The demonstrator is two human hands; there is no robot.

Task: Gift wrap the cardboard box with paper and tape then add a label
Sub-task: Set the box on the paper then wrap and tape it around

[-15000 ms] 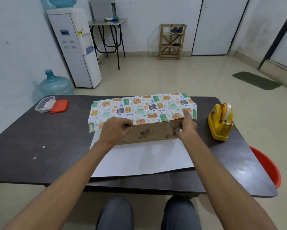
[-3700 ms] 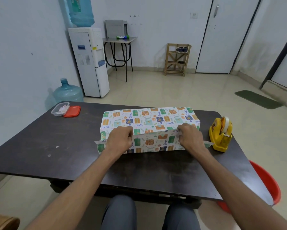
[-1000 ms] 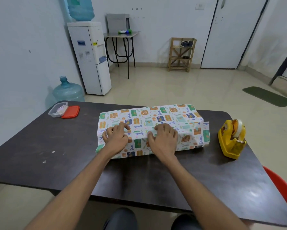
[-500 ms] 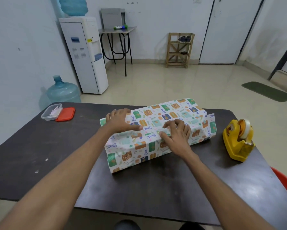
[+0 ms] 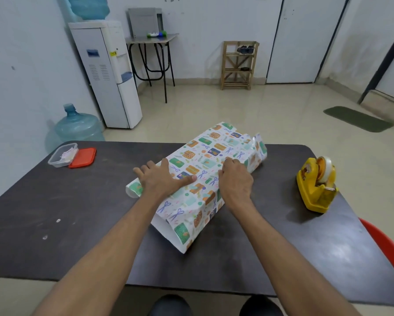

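The box, covered in patterned gift paper (image 5: 211,153), lies diagonally on the dark table (image 5: 54,201), one open paper end pointing toward me and the other toward the far right. My left hand (image 5: 161,179) presses flat on the top near the left edge, fingers spread. My right hand (image 5: 234,181) rests on the top at the middle, fingers curled onto the paper. No cardboard shows. The loose paper ends stand open at both ends. A yellow tape dispenser (image 5: 317,185) stands on the table to the right, apart from both hands.
A clear plastic container (image 5: 62,155) with small papers and its red lid (image 5: 83,157) lie at the table's far left. A red bucket (image 5: 390,247) stands by the right edge. Beyond are a water dispenser (image 5: 107,71), a water jug (image 5: 77,126) and a wooden rack (image 5: 238,65).
The wrapped box has been turned further, from lying across the table to a steep diagonal with one end toward me. Both hands stayed on top and turned with it.
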